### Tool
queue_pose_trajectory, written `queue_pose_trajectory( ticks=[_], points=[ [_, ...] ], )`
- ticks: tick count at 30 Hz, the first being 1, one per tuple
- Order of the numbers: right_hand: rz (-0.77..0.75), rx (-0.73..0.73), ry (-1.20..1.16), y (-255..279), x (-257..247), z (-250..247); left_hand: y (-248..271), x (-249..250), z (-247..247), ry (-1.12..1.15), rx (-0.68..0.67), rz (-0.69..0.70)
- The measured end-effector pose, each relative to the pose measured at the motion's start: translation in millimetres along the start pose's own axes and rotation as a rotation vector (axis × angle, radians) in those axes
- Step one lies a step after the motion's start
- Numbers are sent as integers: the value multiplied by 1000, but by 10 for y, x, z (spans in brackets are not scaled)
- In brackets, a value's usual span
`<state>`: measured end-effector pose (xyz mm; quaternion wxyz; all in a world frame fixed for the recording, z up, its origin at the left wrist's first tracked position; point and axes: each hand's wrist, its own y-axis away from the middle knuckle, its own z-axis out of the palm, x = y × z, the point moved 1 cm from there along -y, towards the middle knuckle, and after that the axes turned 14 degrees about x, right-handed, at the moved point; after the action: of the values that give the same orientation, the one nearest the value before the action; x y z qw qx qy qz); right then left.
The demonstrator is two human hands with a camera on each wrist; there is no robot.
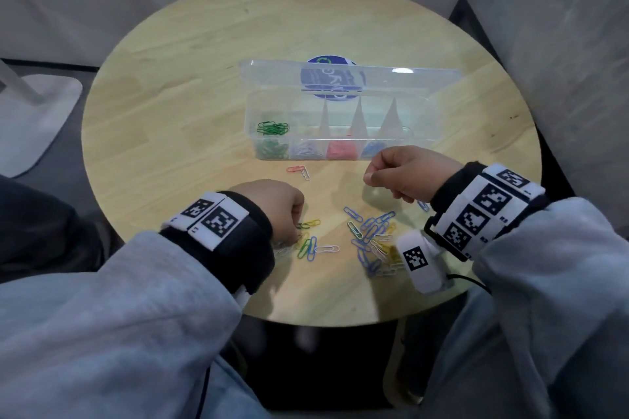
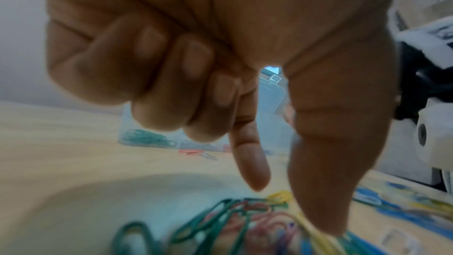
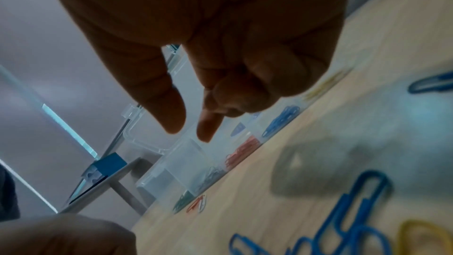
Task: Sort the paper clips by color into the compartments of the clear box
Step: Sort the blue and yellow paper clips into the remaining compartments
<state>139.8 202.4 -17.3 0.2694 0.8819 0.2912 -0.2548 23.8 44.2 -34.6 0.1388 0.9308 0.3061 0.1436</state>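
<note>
The clear box [image 1: 250, 119] stands mid-table with its lid [image 1: 272, 73] tipped back. Its compartments hold green clips [image 1: 272, 128], white clips [image 1: 306, 150], red clips [image 1: 342, 150] and blue clips [image 1: 372, 149]. My left hand [image 1: 297, 231] reaches down onto a small mixed pile [image 2: 232, 212]. Its index finger [image 2: 255, 172] and thumb [image 2: 323, 181] are apart, with nothing pinched. My right hand [image 1: 369, 177] hovers in front of the blue compartment, its thumb [image 3: 171, 115] and index finger [image 3: 207, 133] slightly parted and empty. Its other fingers are curled.
A larger heap of mostly blue, yellow and white clips [image 1: 374, 238] lies under my right wrist. A red and a white clip [image 1: 299, 172] lie just before the box. The round wooden table [image 1: 204, 44] ends close to my sleeves. A white stand base [image 1: 37, 112] sits on the floor at left.
</note>
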Motion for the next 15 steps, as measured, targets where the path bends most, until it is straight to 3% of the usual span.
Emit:
queue_pose_trajectory(
  ticks=[8, 15],
  points=[
    [-25, 14, 57, -2, 19, 79, -42, 12, 49, -20, -20, 10],
    [-41, 17, 65, -35, 43, 93, -66, -105, -51, 211, -8, -37]
  ],
)
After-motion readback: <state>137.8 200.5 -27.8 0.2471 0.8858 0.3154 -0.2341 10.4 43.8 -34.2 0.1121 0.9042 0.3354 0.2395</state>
